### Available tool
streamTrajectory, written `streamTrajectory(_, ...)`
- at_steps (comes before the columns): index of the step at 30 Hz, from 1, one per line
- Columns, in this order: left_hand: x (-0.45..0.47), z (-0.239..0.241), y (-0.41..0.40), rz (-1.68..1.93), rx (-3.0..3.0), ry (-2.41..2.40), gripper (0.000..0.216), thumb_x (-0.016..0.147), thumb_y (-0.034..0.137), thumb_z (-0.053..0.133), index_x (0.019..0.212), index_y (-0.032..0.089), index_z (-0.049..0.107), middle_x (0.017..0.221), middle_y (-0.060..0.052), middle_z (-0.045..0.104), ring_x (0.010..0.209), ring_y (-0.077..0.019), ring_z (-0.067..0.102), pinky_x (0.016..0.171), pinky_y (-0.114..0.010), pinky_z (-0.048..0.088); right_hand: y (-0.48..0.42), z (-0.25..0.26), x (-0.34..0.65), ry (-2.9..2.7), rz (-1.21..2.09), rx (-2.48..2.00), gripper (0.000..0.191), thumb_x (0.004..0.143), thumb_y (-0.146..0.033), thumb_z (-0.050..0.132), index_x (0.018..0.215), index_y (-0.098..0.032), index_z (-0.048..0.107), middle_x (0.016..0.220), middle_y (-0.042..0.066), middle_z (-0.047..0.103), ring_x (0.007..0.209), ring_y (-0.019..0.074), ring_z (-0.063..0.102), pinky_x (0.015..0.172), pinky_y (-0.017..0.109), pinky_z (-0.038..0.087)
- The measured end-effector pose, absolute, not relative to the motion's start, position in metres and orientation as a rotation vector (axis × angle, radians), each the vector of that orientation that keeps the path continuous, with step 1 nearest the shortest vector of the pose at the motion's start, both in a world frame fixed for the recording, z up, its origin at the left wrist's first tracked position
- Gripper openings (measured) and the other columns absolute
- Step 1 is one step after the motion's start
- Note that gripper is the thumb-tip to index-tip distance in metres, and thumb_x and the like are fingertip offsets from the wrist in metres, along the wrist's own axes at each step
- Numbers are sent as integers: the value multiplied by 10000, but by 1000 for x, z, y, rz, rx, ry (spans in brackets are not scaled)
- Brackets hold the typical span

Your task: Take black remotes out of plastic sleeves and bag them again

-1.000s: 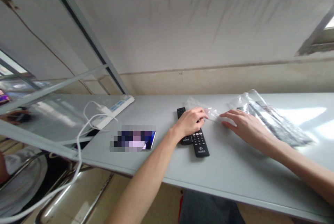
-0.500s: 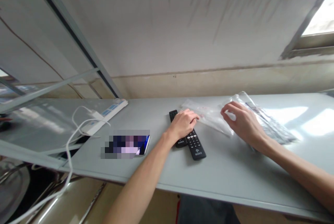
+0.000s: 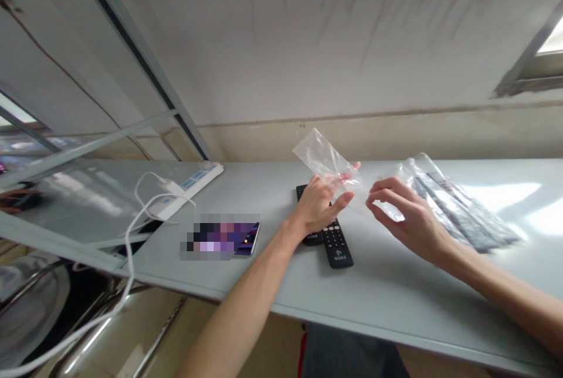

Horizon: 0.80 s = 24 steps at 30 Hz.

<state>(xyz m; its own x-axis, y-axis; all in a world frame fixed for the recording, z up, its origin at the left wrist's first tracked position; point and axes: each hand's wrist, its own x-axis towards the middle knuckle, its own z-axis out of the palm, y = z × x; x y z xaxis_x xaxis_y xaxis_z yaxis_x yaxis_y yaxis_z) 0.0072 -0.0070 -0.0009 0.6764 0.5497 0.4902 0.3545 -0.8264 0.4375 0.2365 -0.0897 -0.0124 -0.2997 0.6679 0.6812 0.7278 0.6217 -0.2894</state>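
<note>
A clear plastic bag (image 3: 320, 152) rose at a slant between a person's two hands over the middle of the grey surface (image 3: 396, 301), near its back edge. A phone (image 3: 248, 241), its screen partly blurred out, lay left of the left forearm, toward the front edge. A white power strip (image 3: 190, 190) ran along the left edge, a white cable (image 3: 130, 249) looping from it over the front-left corner. The left hand (image 3: 319, 199) blocked the middle of two black remotes (image 3: 339, 249), which lay side by side, buttons up, their lettered ends toward the front edge and their long axes roughly front to back.

The bag's long axis sloped from its raised end, toward the back-left corner, down to the right hand (image 3: 409, 208). The right grip was pinched closed on the bag's lower end; the left grip was open, thumb and fingers spread against the film. A red mark showed on the bag. Toward the right edge, a clear plastic packet (image 3: 466, 208) held long dark items, too blurred to identify, partly hidden behind the right hand.
</note>
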Motion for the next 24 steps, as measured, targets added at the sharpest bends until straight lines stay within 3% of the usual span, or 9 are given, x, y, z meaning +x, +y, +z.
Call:
streamTrajectory(4, 7, 4, -9, 975, 2618, 791, 560, 1134, 378, 309, 1680, 274, 382, 1573, -57, 617, 1371, -247, 614, 1215, -418, 441, -91, -17, 234, -2108, -5, -1090, 229, 1075, -269, 554, 1293, -272, 622, 1238, 121, 656, 1085, 264, 718, 896, 429, 623)
streamTrajectory(8, 1, 9, -8, 1216, 2669, 955, 627, 1094, 215, 266, 1714, 307, 273, 1636, -47, 542, 1478, -243, 507, 1261, -439, 393, -95, -19, 230, -2051, -52, -1083, 449, 1064, -281, 567, 1505, -293, 485, 1319, 141, 664, 1086, 280, 732, 893, 435, 642)
streamTrajectory(11, -3, 9, -4, 1329, 2696, 1009, 619, 1095, 179, 235, 1695, 312, 310, 1634, -51, 536, 1509, -242, 473, 1271, -461, 373, -97, -19, 228, -1962, -105, -1072, 612, 1054, -296, 581, 1622, -299, 353, 1395, 167, 645, 1069, 299, 741, 877, 464, 656)
streamTrajectory(15, -1, 3, 2, 1264, 2765, 1004, 529, 1118, 197, 281, 1606, 268, 476, 1531, -61, 625, 1459, -226, 517, 1256, -431, 390, -97, -19, 231, -1815, -33, -1029, 764, 1025, -274, 631, 1683, -345, 249, 1394, 152, 628, 1200, 321, 698, 988, 529, 627)
streamTrajectory(19, -2, -2, 6, 1153, 2840, 1051, 556, 1076, 98, 323, 1554, 279, 543, 1479, -28, 670, 1453, -221, 521, 1264, -439, 384, -97, -18, 235, -1756, 20, -1017, 652, 1012, -248, 649, 1606, -358, 403, 1217, 109, 682, 1027, 281, 720, 924, 511, 626)
streamTrajectory(24, -5, 0, 3, 1147, 2949, 1050, 621, 1039, 45, 348, 1581, 296, 522, 1484, -21, 671, 1499, -251, 485, 1279, -489, 364, -102, -7, 232, -1804, -102, -1033, 256, 1023, -200, 637, 1223, -334, 723, 1089, 80, 685, 915, 233, 698, 785, 417, 593)
